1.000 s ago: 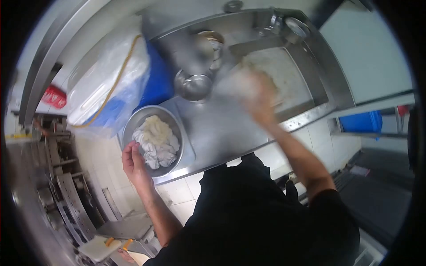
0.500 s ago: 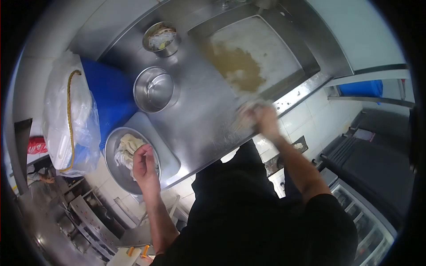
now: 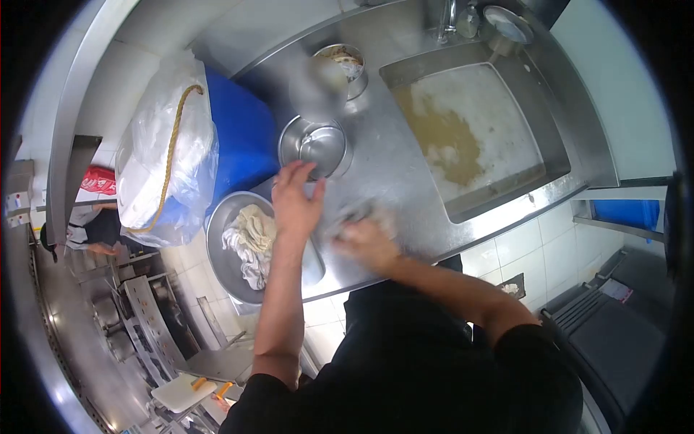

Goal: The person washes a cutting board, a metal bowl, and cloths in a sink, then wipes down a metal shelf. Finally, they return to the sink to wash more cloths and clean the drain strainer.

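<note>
My left hand (image 3: 295,204) is open, fingers spread, with its fingertips right by the near rim of a round steel pot (image 3: 322,155). Over the far side of that pot hangs a pale, motion-smeared round shape (image 3: 318,88), too blurred to name. My right hand (image 3: 367,244), also smeared by motion, presses a greyish-white cloth (image 3: 381,218) against the steel counter (image 3: 376,159). Left of my left arm, a metal basin (image 3: 220,242) holds crumpled white and cream cloths (image 3: 253,235).
A sink (image 3: 557,137) of foamy, brownish water lies at the right. Behind the pot stands a smaller steel pot with scraps (image 3: 354,65). A blue bin (image 3: 242,137) with a plastic bag (image 3: 191,166) stands at the left. Another person (image 3: 90,228) is at far left.
My right hand has moved left along the counter with the cloth, away from the sink edge. My left hand has gone from over the basin to the pot. The view has shifted.
</note>
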Available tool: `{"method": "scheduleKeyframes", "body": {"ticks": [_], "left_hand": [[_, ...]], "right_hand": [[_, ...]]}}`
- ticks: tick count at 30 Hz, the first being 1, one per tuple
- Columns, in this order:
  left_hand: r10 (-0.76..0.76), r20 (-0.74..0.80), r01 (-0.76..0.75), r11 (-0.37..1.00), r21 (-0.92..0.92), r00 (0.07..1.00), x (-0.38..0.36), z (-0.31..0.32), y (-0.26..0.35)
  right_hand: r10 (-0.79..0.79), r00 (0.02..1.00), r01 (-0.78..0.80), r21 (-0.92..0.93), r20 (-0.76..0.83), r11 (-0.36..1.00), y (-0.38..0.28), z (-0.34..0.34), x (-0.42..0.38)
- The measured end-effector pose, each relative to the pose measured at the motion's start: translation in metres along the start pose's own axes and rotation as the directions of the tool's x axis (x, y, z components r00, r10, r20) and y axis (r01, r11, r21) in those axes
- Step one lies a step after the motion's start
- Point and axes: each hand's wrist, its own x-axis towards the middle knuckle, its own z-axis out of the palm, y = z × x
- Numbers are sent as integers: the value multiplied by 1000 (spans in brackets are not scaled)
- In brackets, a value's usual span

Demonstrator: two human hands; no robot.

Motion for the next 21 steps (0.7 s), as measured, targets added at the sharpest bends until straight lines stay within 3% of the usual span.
{"method": "scheduleKeyframes", "body": {"ticks": [1,2,5,7,8,9,10,11,12,14,17,20,21], "left_hand": [[7,67,-13,996,86,998,4,10,7],[7,136,-30,984,174,991,8,19,11],[33,158,-83,942,326,987,13,55,-4],[1,269,-104,923,370,963,20,66,-20],[-7,313,-122,914,388,950,28,67,-25],[-11,300,-115,910,398,954,33,63,-25],[-16,283,-104,909,404,959,36,58,-23],[-22,267,-93,908,409,963,38,52,-20],[4,232,-96,918,385,973,39,44,-16],[55,168,-111,933,342,984,37,22,-6],[87,78,-106,954,280,993,27,-5,6],[51,110,-84,945,315,993,12,-32,23],[51,98,-79,947,311,994,7,-40,28]], "right_hand": [[-290,957,283,-159,-23,946,6,44,0],[-335,939,323,-149,-71,935,6,48,9],[-477,863,457,-145,-164,877,17,33,36],[-427,860,374,-224,-279,900,65,4,55],[-261,919,244,-94,-295,965,75,-39,57],[-108,926,26,-222,-361,975,102,-61,58],[-61,951,-73,-409,-304,910,139,-85,62],[-6,902,-268,-570,-432,776,173,-104,64],[289,833,-504,-431,-472,749,195,-130,70],[466,657,-687,-215,-592,694,225,-181,66],[299,698,-562,-239,-651,792,186,-208,50],[287,866,-405,-237,-410,883,106,-161,38],[-184,902,36,-355,-391,934,91,-136,20]]}}
